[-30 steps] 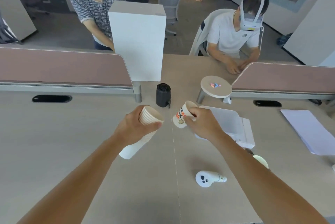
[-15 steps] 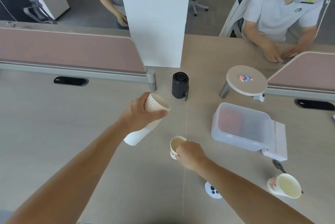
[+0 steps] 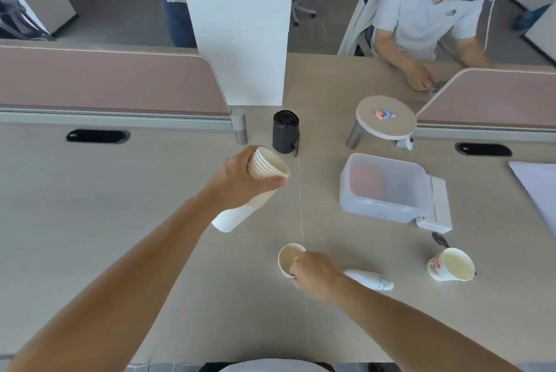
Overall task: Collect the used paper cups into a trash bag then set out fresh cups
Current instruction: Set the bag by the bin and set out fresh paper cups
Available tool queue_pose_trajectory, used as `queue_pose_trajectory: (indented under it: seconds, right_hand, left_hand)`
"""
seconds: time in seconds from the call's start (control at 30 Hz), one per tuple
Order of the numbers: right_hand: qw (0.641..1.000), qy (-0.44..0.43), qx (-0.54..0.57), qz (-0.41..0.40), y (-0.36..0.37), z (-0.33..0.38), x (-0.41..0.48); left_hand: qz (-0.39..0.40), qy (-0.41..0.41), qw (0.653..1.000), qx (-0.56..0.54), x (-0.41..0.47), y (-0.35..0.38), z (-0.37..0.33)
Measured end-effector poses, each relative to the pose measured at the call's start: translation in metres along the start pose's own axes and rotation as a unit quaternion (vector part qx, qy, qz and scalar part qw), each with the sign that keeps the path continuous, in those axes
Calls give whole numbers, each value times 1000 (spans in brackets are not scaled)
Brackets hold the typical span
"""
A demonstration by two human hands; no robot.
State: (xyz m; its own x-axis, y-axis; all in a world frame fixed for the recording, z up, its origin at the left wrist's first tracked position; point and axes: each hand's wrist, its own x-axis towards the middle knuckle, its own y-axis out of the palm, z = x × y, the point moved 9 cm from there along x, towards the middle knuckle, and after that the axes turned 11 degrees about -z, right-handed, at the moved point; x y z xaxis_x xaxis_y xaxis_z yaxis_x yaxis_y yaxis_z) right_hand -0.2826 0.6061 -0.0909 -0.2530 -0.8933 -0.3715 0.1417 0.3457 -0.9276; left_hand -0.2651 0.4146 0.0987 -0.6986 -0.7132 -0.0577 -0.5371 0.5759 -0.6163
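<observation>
No wording we can read anywhere on the desk.

We see red printing on the side of the paper cup (image 3: 450,264) standing well to the right of our right hand (image 3: 313,275), but it is too blurred for us to make out. The white controller (image 3: 370,279) just beside that hand carries a small dark mark that we cannot read, and the seated person's white shirt (image 3: 421,7) has a tiny chest logo, also illegible.
</observation>
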Motion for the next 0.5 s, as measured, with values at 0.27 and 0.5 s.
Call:
queue_pose_trajectory:
  seconds: [0.27, 0.5]
  right_hand:
    - [993, 55, -19, -103, -70, 23, -18]
    - [834, 148, 409, -338, -216, 74, -30]
  left_hand:
    - [24, 34, 999, 2, -42, -40, 16]
    - [3, 51, 999, 13, -91, -111, 50]
